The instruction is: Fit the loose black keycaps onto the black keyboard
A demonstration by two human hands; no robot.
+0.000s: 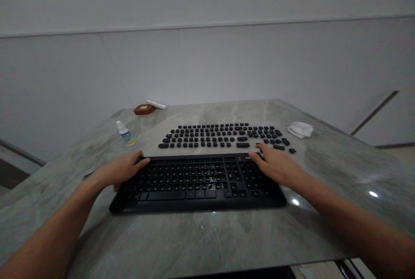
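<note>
A black keyboard (194, 206) lies in front of me, most of its keycaps off and the bare key sockets showing; a few wide keys along its bottom row are in place. My left hand (125, 169) grips its left end, thumb on the top corner and fingers mostly hidden behind the edge. At the far right corner my right hand (275, 164) holds the other end, with the thumb over the top edge. Beyond the keyboard, loose black keycaps (207, 134) are laid out in rows on the grey marbled table (201, 238).
A small spray bottle (126, 134) stands at the left. Behind it are a reddish-brown case (143, 109) and a white strip-like object (157, 104). A folded white cloth (301, 129) lies right of the keycaps. A pale wall (207, 63) rises behind the table.
</note>
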